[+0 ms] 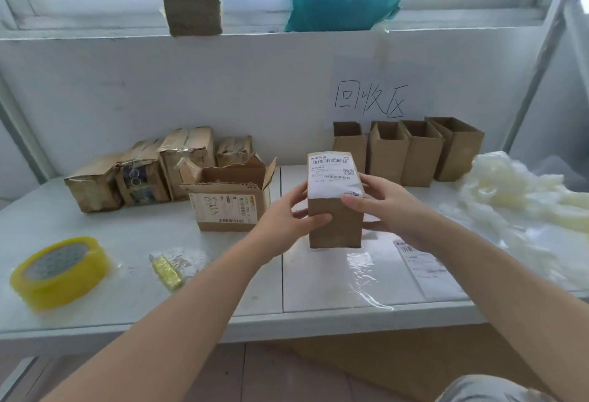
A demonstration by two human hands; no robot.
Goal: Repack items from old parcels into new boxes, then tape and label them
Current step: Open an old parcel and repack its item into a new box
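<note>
Both hands close on one small sealed box [334, 226] standing upright near the middle of the white table [127, 306]. The left hand [293, 213] grips its left side, thumb laid across the front face and fingers curled round the far edge. The right hand [389, 210] holds the right side, thumb pressed on the top front edge where a printed shipping label [334, 175] folds over, fingers wrapped along the side wall. Whether the box's base rests on the table or hangs just above it cannot be told. Just left of it sits an open old parcel [229, 201] with torn flaps, and behind that a row of worn, taped parcels [143, 172] against the wall. Behind the held box, to the right, four empty new boxes [411, 150] stand side by side with open tops. At the table's near left lies a roll of yellowish tape [57, 271], and near it a small yellow item in a clear bag [167, 271]. A crumpled clear film [363, 271] lies in front of the box, a label sheet [427, 271] beside it under the right forearm, and a heap of white filler [522, 191] at the right end. A handwritten paper sign [373, 99] is on the wall; on the ledge above are a teal bag [341, 6] and a cardboard piece [192, 14].
</note>
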